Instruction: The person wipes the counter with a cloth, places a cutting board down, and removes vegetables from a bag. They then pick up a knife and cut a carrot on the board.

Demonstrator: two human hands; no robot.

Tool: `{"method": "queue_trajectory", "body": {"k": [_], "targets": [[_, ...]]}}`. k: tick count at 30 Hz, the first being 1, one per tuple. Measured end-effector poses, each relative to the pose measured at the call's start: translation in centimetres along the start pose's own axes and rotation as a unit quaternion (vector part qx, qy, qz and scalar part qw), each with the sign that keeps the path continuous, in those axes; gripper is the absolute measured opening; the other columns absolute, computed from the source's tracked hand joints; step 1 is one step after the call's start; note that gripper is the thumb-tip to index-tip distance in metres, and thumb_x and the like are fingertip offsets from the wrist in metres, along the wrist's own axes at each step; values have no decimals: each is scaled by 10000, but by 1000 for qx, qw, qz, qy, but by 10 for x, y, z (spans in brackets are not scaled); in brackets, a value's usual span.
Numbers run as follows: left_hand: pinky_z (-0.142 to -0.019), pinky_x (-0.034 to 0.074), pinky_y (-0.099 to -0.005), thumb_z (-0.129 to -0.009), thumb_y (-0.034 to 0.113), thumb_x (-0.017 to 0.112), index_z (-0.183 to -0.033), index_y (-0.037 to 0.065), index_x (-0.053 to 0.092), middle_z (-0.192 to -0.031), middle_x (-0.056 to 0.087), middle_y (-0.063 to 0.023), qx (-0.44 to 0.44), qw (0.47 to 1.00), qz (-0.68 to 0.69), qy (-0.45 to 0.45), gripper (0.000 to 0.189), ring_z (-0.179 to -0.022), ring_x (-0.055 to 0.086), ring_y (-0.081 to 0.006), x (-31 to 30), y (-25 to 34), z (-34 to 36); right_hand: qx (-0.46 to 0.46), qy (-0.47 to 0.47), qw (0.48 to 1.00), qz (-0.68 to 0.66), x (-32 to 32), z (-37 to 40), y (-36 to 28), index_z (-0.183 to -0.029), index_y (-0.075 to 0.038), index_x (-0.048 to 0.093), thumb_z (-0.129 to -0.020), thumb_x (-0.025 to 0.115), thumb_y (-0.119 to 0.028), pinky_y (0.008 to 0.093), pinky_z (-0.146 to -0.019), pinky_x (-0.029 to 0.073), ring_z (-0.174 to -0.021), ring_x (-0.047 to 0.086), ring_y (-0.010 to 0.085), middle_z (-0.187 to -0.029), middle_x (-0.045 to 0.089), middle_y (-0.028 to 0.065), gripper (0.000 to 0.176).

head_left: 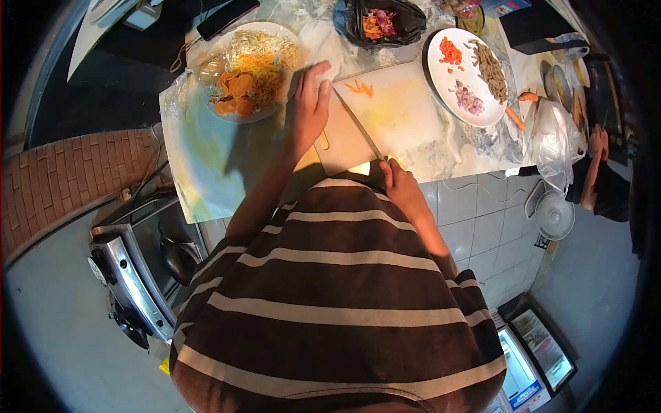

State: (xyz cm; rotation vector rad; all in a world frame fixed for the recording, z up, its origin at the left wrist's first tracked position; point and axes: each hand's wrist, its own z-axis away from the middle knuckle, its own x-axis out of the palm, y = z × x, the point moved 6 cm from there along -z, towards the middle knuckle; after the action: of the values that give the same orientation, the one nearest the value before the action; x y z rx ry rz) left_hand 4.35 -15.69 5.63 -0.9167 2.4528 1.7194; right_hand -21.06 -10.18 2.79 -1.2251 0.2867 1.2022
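Observation:
My right hand (401,184) is closed around the handle of a knife (359,125). Its blade lies slanted across the white cutting board (414,110), tip pointing away to the left. A few orange carrot strips (359,88) rest on the board beyond the blade. My left hand (311,107) is at the board's left edge, fingers stretched out and holding nothing. Beside it stands a large plate (272,29) with shredded vegetables (265,62) and round carrot slices (237,86).
At right, a white plate (463,74) holds red pieces, chopped shallots and brownish strips. Behind the board sits a black plastic bag (412,26) with scraps. A clear plastic bag (554,138) hangs at the table's right edge, near another person's arm (591,175). A phone (227,17) lies back left.

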Motion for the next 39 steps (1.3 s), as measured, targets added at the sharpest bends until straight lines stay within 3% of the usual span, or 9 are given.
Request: {"method": "queue_trajectory", "body": {"k": [4,8,10,14,16,22,25,32,39], "targets": [[-999,395,-417,-939,146,553,-1214,20,568,-1233,570,-165,-10,997,-65,-40,303,-1119,544,-360,-6,0,43,-13,-23,997,-66,-6,-2,-3,-1103,42,573,-1039,376,-398,544,-625,493,-722,616,511,-771,637,311,487],[-1010,386,-413,-912,157,600,-1238,51,585,-1265,571,-109,47,979,-168,-108,343,-1171,521,-319,4,13,67,-35,-27,990,-133,-11,-7,2,-1162,43,579,-1037,379,-424,515,-675,495,-774,623,508,-832,654,298,524],[-1033,363,-429,-902,183,617,-1293,79,574,-1309,548,-95,68,964,-223,-130,407,-1222,480,-306,11,15,72,211,-178,945,-175,-17,3,-4,-1212,44,571,-1034,380,-443,491,-734,497,-819,623,508,-867,666,282,552],[-1040,357,-439,-908,209,609,-1307,85,564,-1318,541,-92,65,961,-238,-129,420,-1229,471,-311,13,12,74,89,-112,976,-166,-3,-1,13,-1180,34,582,-1035,389,-417,509,-680,500,-775,627,505,-833,665,283,511],[-1044,350,-448,-912,231,602,-1321,91,550,-1330,531,-89,76,954,-255,-136,436,-1234,465,-307,14,11,74,-23,-21,997,-66,-10,0,5,-1085,21,578,-1033,398,-388,521,-630,510,-740,633,496,-768,657,279,450],[-1040,352,-452,-914,233,598,-1308,75,549,-1324,530,-94,85,951,-262,-140,428,-1228,468,-308,15,13,74,21,24,992,124,-16,12,-10,-948,-21,517,-1028,410,-385,534,-572,523,-675,644,468,-673,633,273,388],[-1037,352,-453,-912,234,600,-1297,67,553,-1318,531,-96,86,950,-266,-141,422,-1225,468,-308,15,12,74,5,53,986,158,-17,11,-14,-957,-32,516,-1024,417,-390,529,-535,518,-636,647,455,-657,632,262,378],[-1030,352,-450,-909,238,604,-1301,71,547,-1311,529,-99,88,949,-271,-137,430,-1217,470,-306,16,16,72,25,72,981,178,-20,13,-9,-978,-33,507,-1024,423,-382,526,-523,519,-622,646,457,-659,630,268,361],[-1030,344,-439,-903,249,614,-1301,90,552,-1303,526,-93,72,951,-269,-138,433,-1218,472,-285,25,18,62,9,65,993,102,-21,11,5,-971,-8,523,-1027,417,-371,566,-563,503,-659,619,508,-690,618,313,382]]}}
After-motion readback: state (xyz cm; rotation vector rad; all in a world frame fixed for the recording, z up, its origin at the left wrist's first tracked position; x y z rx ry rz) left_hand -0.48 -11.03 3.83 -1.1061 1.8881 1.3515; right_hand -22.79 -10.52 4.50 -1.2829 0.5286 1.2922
